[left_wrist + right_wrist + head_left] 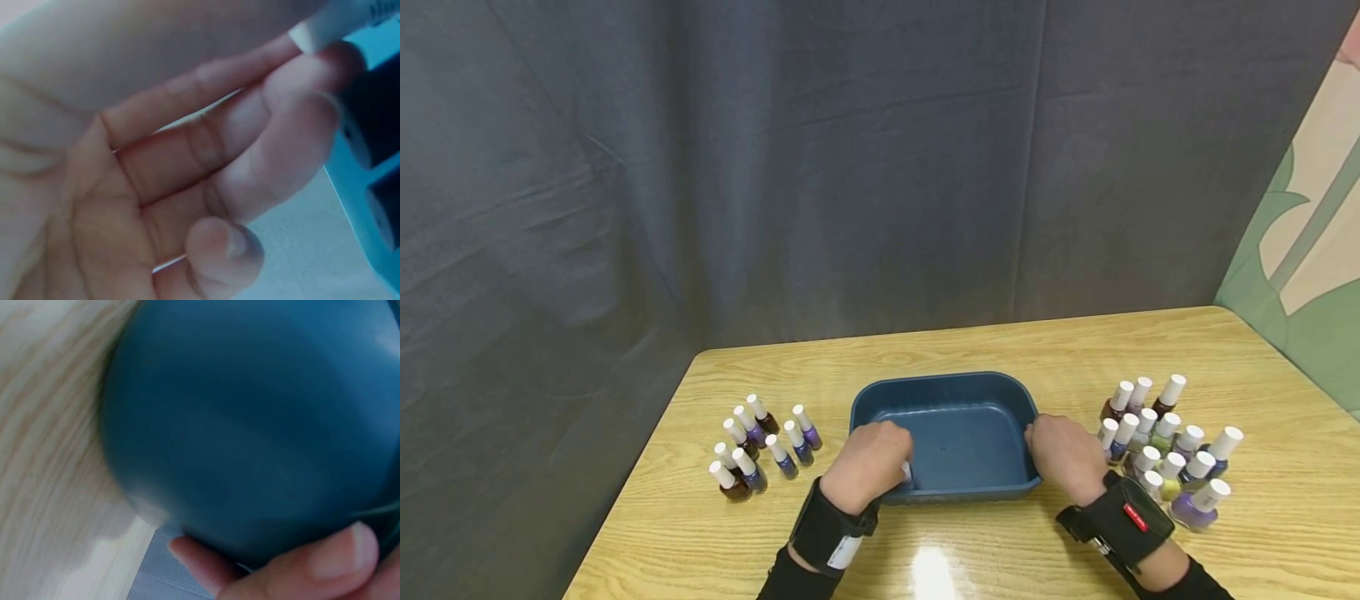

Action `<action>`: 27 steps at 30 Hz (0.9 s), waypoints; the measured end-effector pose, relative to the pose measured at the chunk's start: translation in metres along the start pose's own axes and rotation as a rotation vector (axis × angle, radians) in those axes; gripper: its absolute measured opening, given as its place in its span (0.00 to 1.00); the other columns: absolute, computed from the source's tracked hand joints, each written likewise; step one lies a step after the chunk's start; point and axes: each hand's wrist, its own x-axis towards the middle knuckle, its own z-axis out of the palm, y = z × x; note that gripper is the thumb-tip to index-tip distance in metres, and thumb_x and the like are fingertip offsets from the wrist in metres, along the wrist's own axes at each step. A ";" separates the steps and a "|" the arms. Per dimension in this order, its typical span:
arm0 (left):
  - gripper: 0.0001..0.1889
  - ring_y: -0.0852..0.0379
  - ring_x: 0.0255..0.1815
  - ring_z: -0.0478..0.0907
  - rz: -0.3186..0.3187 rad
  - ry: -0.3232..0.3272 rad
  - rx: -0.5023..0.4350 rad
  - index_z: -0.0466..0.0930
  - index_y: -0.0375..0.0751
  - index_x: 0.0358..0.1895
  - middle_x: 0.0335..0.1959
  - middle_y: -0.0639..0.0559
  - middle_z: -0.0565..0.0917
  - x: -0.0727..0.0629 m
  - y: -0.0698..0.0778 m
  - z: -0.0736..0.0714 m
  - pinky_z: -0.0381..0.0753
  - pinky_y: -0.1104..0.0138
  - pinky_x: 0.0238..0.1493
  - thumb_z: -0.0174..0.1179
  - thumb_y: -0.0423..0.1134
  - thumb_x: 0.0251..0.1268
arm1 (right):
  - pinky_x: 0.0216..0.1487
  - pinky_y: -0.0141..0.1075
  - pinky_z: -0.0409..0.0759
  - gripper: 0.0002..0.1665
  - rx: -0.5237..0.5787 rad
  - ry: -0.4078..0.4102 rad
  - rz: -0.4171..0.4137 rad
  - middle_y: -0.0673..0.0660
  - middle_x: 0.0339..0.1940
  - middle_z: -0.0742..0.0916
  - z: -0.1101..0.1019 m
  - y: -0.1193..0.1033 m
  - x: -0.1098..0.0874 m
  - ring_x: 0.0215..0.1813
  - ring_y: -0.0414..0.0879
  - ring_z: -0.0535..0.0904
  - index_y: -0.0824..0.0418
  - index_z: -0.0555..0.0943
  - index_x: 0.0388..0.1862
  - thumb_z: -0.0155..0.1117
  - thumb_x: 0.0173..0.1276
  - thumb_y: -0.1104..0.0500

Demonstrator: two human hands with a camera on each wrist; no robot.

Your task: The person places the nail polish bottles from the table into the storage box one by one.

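Dark curtain (850, 167) hung behind a wooden table (655, 517); blue bin (970, 446) parked between the table's left and right edges, gripped by the curled right hand (1063, 454). Over the bin's left edge, a white-capped bottle (907, 475) seems pinched by the left hand (871, 458). Probably light, slick, breakable glass: best grabbed by the cap (337, 25).

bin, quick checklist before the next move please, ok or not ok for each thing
1. Right hand grips the bin at its right side: ok.
2. Left hand grips the bin too: cannot tell; its contact is hidden.
3. Left fingers clear of the white cap: not ok, it sits right at them.
4. Left bottles clear of the bin: ok, table shows between.
5. Right bottles clear of the right hand: cannot tell; the nearest show close beside it.
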 end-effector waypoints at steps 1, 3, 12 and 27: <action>0.07 0.65 0.16 0.71 -0.004 -0.003 -0.004 0.83 0.49 0.18 0.15 0.59 0.79 0.000 0.000 0.000 0.66 0.76 0.21 0.71 0.35 0.42 | 0.16 0.40 0.65 0.22 0.000 -0.001 0.002 0.57 0.15 0.76 0.000 0.000 0.000 0.18 0.49 0.72 0.60 0.72 0.13 0.46 0.68 0.59; 0.06 0.65 0.17 0.72 -0.009 -0.017 -0.025 0.83 0.49 0.19 0.16 0.59 0.79 0.000 -0.001 -0.001 0.67 0.76 0.22 0.72 0.37 0.42 | 0.16 0.40 0.65 0.22 -0.002 -0.003 0.004 0.57 0.15 0.76 0.000 0.000 0.000 0.18 0.49 0.72 0.60 0.72 0.13 0.46 0.68 0.59; 0.10 0.62 0.32 0.78 0.024 -0.071 -0.174 0.84 0.49 0.38 0.33 0.57 0.83 -0.010 -0.016 -0.016 0.71 0.75 0.35 0.62 0.46 0.54 | 0.16 0.41 0.65 0.22 -0.002 0.002 0.003 0.57 0.15 0.76 0.001 0.001 0.001 0.18 0.49 0.72 0.60 0.72 0.13 0.46 0.67 0.60; 0.09 0.63 0.23 0.73 -0.415 0.121 -0.207 0.84 0.44 0.37 0.26 0.54 0.82 -0.076 -0.106 -0.051 0.72 0.67 0.27 0.65 0.40 0.53 | 0.15 0.41 0.64 0.22 -0.015 0.021 -0.017 0.57 0.13 0.75 0.001 0.000 -0.001 0.17 0.49 0.71 0.61 0.71 0.11 0.47 0.67 0.60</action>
